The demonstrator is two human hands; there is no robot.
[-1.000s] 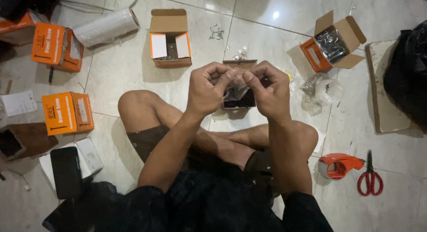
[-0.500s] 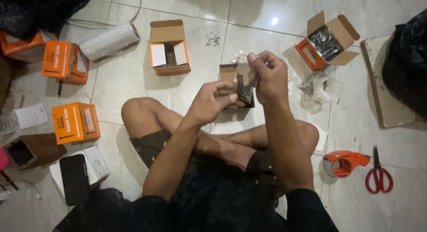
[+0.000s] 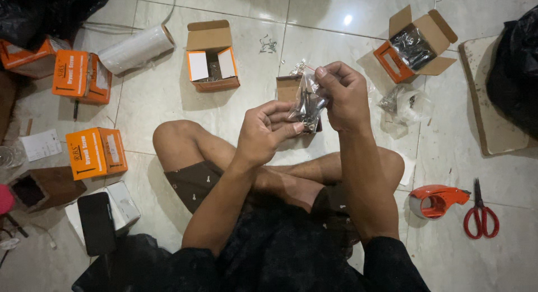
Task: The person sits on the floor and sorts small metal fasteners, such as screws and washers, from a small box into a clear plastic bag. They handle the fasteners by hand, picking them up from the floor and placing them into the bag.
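Screws in a small clear plastic bag hang above the tiled floor, in front of the seated person's crossed legs. Far left lie closed orange boxes, a roll of clear film and a black phone on a white box. An open cardboard box sits nearer the middle. The left hand curls under the bag, fingertips pinching its lower part. The right hand is closed on the bag's top edge, thumb and forefinger pressed together. Further right stand another open orange box, an orange tape dispenser and red scissors.
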